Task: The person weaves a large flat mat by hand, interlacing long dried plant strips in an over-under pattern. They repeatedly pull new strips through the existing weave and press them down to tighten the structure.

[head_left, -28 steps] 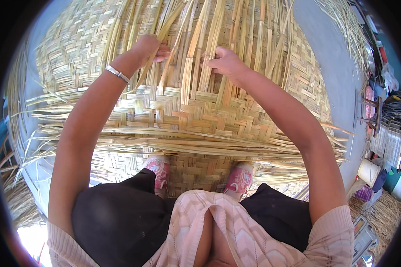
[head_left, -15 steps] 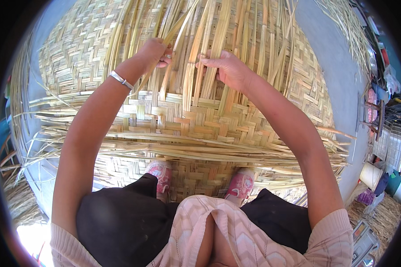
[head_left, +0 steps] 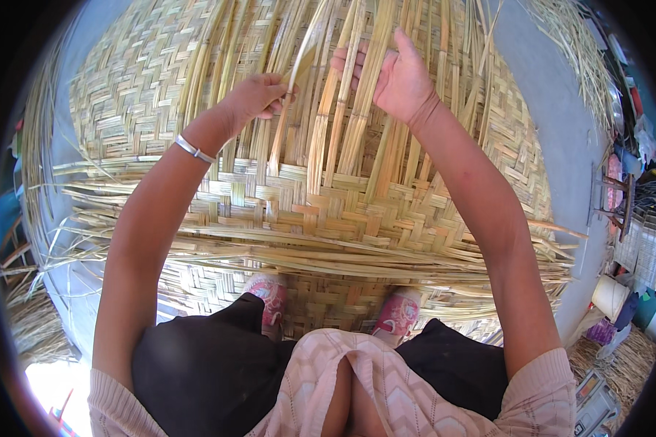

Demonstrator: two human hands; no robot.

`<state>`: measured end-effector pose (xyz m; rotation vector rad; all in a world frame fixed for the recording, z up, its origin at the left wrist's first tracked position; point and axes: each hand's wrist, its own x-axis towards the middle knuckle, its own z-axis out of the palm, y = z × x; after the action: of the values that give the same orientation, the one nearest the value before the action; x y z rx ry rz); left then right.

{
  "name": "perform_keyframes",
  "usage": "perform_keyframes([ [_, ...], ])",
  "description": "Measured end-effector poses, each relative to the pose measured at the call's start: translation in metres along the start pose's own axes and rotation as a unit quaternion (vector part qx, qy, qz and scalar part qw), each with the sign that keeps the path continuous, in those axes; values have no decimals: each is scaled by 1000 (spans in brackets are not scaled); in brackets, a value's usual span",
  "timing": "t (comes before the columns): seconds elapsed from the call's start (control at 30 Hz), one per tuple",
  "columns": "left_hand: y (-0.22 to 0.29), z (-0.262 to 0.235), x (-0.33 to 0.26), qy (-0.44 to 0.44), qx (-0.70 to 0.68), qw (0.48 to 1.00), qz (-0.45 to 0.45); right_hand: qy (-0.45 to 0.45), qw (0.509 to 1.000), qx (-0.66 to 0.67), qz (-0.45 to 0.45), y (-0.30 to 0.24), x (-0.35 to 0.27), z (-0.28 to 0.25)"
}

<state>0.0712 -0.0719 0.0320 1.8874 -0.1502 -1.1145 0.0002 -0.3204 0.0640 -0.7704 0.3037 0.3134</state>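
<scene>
Straw-coloured strips run forward over the mat, between and beyond both hands, near ends tucked into its weave, which presumably keeps them in order. Left hand: thumb and fingers appear to pinch one pale strip, seemingly to part it from its neighbours. Right hand: thumb spread, palm showing and unclenched, fingers behind several strips, probably bearing them up from beneath. Shoes stand on weave nearer the camera, where weight may steady things
</scene>
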Motion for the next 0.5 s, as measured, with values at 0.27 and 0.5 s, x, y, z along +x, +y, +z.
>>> perform_keyframes([
  [0.27, -4, 24, 6, 134, -200, 971, -3, -111, 992, 20, 54, 0, 7, -10],
  [0.5, -11, 4, 16, 81, -342, 933, -72, -159, 980, -55, 110, 9, 14, -10],
])
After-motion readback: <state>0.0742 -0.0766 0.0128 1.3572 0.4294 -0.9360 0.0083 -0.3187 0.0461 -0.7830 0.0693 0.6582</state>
